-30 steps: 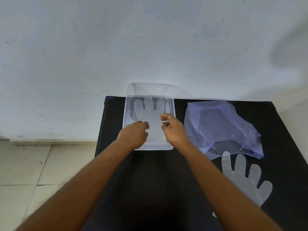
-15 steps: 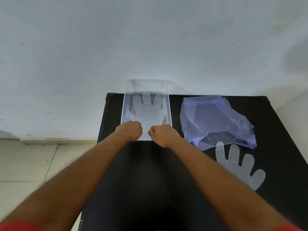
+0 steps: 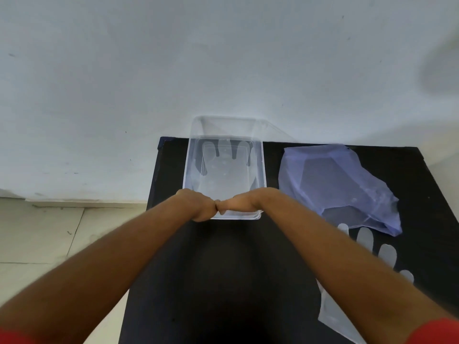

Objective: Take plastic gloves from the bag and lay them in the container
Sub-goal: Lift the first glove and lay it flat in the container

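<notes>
A clear plastic container (image 3: 186, 170) stands on the black table, near its back edge. A translucent plastic glove (image 3: 223, 175) lies flat inside it, fingers pointing to the wall. My left hand (image 3: 196, 203) and my right hand (image 3: 244, 202) are curled into fists at the container's near rim, knuckles touching, over the glove's cuff end. The fingertips are hidden under the hands. A bluish plastic bag (image 3: 332, 182) lies crumpled to the right. In front of the bag a second glove (image 3: 365, 238) lies flat on the table, partly hidden by my right forearm.
The container's clear lid (image 3: 223, 125) stands open against the white wall behind. The black table (image 3: 223, 269) ends at the left just beside the container. Pale floor tiles (image 3: 49, 232) lie beyond that edge.
My hands have drawn back from the middle of the container to its near rim and closed into fists that now touch. The glove lies flatter in the container.
</notes>
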